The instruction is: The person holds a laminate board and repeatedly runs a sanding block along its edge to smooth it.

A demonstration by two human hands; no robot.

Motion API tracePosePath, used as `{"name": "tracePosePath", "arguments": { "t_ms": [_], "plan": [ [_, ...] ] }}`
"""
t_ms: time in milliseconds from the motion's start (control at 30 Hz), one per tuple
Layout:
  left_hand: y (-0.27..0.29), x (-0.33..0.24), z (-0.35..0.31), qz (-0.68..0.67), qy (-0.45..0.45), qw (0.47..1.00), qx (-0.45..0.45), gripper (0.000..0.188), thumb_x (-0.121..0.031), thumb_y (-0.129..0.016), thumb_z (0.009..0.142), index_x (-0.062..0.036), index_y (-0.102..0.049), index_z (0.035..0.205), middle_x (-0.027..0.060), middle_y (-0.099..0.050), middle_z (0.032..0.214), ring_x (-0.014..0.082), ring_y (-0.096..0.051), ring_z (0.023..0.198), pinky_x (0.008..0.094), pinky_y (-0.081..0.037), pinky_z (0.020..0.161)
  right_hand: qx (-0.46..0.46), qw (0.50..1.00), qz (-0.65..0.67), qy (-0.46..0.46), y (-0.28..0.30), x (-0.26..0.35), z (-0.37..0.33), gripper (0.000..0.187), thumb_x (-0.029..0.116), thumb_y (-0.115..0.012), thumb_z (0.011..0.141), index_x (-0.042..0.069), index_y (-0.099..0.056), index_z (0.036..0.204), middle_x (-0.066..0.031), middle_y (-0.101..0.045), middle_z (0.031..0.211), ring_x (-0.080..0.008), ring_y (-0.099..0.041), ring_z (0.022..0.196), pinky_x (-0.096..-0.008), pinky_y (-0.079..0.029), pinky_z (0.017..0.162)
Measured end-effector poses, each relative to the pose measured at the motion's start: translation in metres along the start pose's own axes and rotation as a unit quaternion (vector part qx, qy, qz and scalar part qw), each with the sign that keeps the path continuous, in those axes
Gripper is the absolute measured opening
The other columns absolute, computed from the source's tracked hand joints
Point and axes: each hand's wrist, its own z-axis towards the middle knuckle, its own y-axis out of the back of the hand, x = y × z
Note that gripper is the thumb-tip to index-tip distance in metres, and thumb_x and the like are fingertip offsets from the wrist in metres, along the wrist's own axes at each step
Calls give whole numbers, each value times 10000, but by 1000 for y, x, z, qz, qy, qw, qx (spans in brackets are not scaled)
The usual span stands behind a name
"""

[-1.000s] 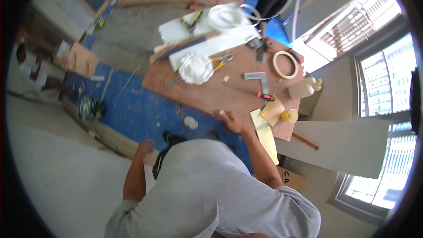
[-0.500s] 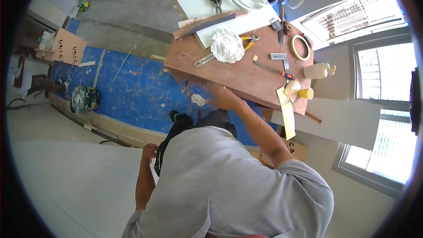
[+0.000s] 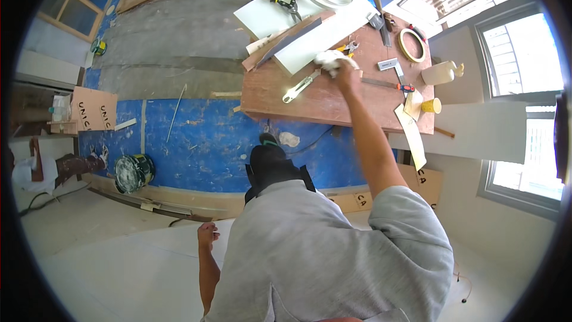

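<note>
Right hand (image 3: 345, 75), the nearer, touches a crumpled, rounded white cloth-like bundle (image 3: 327, 57) just ahead and leftward, grasp unclear; curled left hand (image 3: 207, 235) hangs well apart.

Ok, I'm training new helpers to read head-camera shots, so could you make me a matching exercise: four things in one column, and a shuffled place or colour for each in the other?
Things:
1. white cloth
2. bucket
3. cup
4. left hand

Places and colours:
A. yellow, near the right end of the table
B. low down, beside the grey shirt
C. at the right hand
D. on the floor, left of the table

Right pairs: 1-C, 2-D, 3-A, 4-B
</note>
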Motion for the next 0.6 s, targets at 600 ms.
{"name": "tracePosePath", "arguments": {
  "t_ms": [600],
  "plan": [
    [-4,-449,164,139,-335,926,107,109,-155,-614,1010,-82,-681,1054,48,-681,863,158,-654,593,289,-498,492,1,994,0,114,11,146,5,797,291,-758,897,161,-386,1590,-187,-308,1663,-410,-520,1374,-517,-491,1055]
  ]
}}
